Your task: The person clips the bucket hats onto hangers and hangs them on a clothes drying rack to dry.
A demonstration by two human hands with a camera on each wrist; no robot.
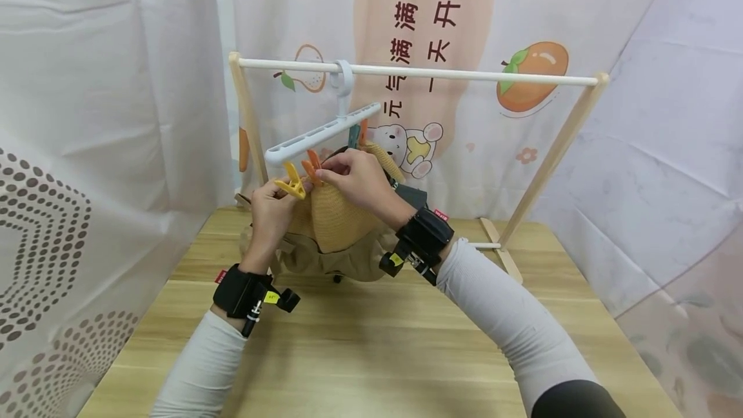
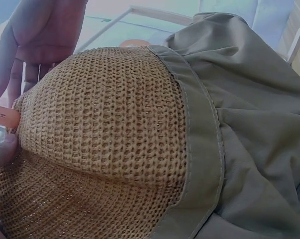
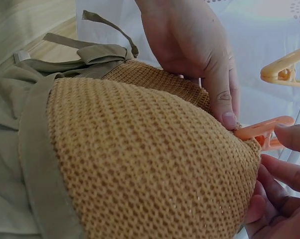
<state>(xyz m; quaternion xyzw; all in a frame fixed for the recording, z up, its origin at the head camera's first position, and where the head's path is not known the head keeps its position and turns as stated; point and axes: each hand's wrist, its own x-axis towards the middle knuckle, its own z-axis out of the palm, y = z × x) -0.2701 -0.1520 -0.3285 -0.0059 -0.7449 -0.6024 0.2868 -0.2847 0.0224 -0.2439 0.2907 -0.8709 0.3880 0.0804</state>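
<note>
A hat with a tan knitted crown (image 1: 336,218) and a khaki cloth brim (image 2: 239,99) hangs crown-up below a pale blue clip hanger (image 1: 316,136). My left hand (image 1: 271,211) pinches the crown's top edge, its thumb on the knit and its other fingers partly hidden behind it. An orange clothespin (image 3: 262,130) sits at the crown's peak, right by that thumb. Thumb and forefinger of my right hand (image 1: 362,179) pinch this clothespin's handles. A yellow clothespin (image 1: 292,182) hangs in front of my left fingers.
The hanger hooks over the white bar (image 1: 464,74) of a wooden-legged rack (image 1: 551,160) on the wood-grain table (image 1: 371,353). Further along the hanger are a teal clothespin (image 1: 353,137) and another orange one (image 1: 363,132). Printed curtains (image 1: 638,147) surround the table.
</note>
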